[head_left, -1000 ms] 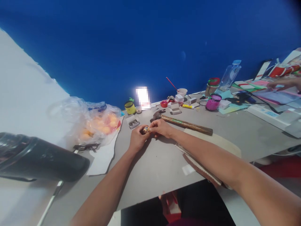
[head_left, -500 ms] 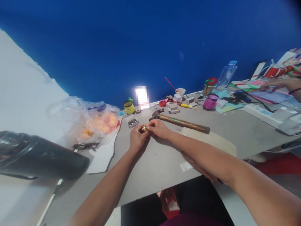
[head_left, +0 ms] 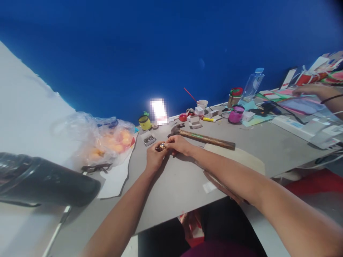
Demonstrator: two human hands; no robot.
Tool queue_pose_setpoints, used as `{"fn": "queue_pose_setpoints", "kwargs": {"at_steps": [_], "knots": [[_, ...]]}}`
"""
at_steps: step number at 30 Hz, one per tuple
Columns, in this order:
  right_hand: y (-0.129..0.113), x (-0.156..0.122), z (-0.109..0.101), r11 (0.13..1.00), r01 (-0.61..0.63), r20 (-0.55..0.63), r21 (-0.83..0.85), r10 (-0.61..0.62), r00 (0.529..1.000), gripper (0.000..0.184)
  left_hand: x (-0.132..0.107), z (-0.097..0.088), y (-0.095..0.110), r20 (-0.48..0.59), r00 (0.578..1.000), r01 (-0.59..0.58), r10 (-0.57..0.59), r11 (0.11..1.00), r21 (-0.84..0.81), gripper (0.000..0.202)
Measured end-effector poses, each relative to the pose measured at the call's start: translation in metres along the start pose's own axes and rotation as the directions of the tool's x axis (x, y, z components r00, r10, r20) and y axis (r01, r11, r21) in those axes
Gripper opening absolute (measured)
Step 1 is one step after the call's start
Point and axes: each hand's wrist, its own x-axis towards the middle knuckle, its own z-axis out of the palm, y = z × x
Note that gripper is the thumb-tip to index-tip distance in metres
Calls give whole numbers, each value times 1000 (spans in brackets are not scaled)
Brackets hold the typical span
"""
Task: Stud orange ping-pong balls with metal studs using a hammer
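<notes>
Trinket, small, shiny, gold-toned, finer detail unclear; held low over table, between far and near edges. Left hand curled around it, thumb and fingers closed on it. Right hand with fingertips pinched at its right side, exact contact partly hidden. Same two-handed grip as half a second and a second ago; whole view slid slightly left since. Hammer unmoved on table, head just beyond right hand, handle pointing right and toward near edge. Small lidded box of metal bits also unmoved, just beyond left hand. Toward table's far right corner, co-worker's hand over papers, forearm further into view than a second ago, dark wristband now showing.
</notes>
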Motion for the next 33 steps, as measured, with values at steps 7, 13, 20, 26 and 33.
{"fn": "queue_pose_setpoints", "kwargs": {"at_steps": [7, 13, 20, 26, 33], "knots": [[-9, 3, -17, 919, 95, -64, -383, -130, 990, 23, 0, -1, 3, 23, 993, 119, -117, 986, -119, 45], [-17, 5, -57, 305, -175, -284, -936, -363, 887, 34, 5, -4, 1, 14, 986, 165, -166, 965, -205, 66], [-11, 4, -66, 126, -227, -249, -966, -200, 948, 38, 9, -8, -2, -18, 991, 126, -130, 979, -160, 59], [-25, -8, -44, 203, -202, -261, -958, -329, 907, 31, 14, -14, -1, -111, 980, 150, -167, 978, -143, 46], [-23, -15, -26, 186, 80, -57, -979, -630, 775, 24, 15, -17, 1, -61, 983, 160, -174, 968, -195, 27]]}}
